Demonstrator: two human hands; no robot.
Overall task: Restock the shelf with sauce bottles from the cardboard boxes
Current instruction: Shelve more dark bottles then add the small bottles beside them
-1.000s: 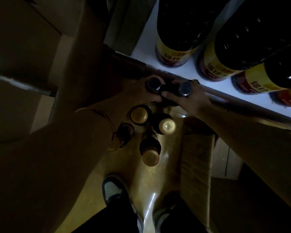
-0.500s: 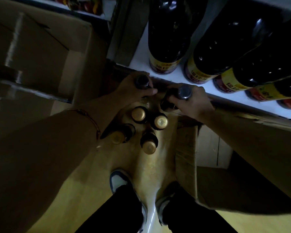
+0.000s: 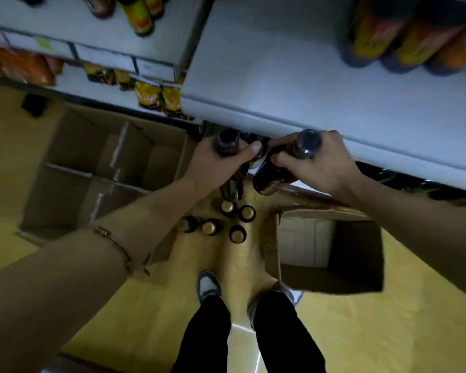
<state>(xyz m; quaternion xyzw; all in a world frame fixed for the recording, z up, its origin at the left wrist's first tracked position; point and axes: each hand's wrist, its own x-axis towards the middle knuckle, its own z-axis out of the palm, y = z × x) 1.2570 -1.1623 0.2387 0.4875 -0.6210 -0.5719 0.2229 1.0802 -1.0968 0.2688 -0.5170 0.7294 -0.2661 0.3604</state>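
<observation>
Shelf [image 3: 293,84] pale grey-white. Two held bottles: left one [image 3: 228,142] dark, nearly black cap; right one [image 3: 277,170] dark brown-black glass, glossy black cap. Five floor bottles [image 3: 228,208] dark with gold caps. Floor [image 3: 361,332] yellow, shiny white streak. Cardboard boxes [image 3: 331,249] plain brown, left box [image 3: 92,168] with clear tape strips. Shelf bottles upper right [image 3: 374,39] dark with yellow-orange labels. Packets [image 3: 156,96] yellow-red. Trousers [image 3: 207,332] black, shoes [image 3: 207,285] grey-white. Bracelet [image 3: 111,238] thin, gold-toned.
</observation>
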